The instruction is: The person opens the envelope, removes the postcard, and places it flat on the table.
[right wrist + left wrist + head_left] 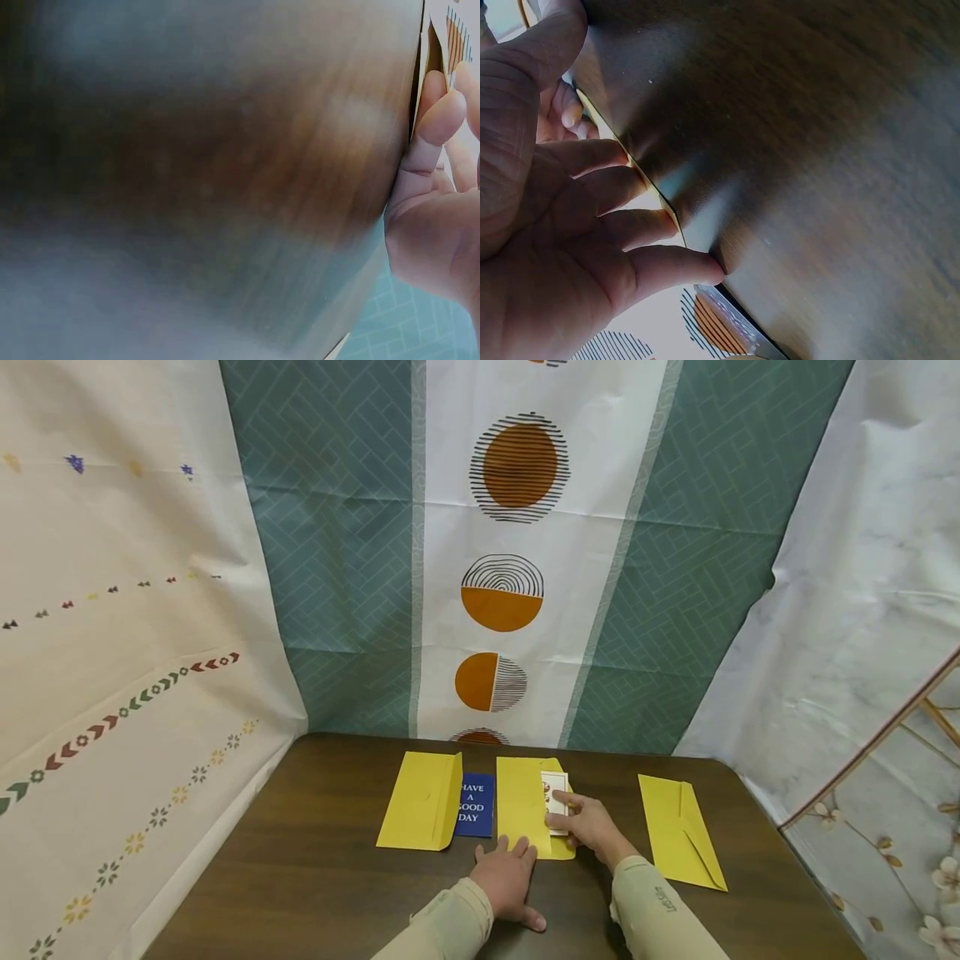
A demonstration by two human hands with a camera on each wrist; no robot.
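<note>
A yellow envelope [521, 806] lies in the middle of the brown table, its open flap side toward the right. A white card [553, 782] with a dark border and reddish print sits at that opening, its left edge against the envelope. My right hand [596, 831] pinches this card by its right side; in the right wrist view, the fingers [442, 118] are at the envelope's parted edge. With fingers spread, my left hand [504, 878] rests its fingertips on the envelope's near edge, thumb out to the right. The left wrist view shows those straight fingers [671, 262] along the edge.
Left of the middle envelope, a blue card [475, 806] reading "HAVE A GOOD DAY" lies partly under or inside another yellow envelope [416, 802]. A third yellow envelope [678, 831] lies at the right. Patterned cloths [345, 568] hang behind the table [300, 877] and at both sides.
</note>
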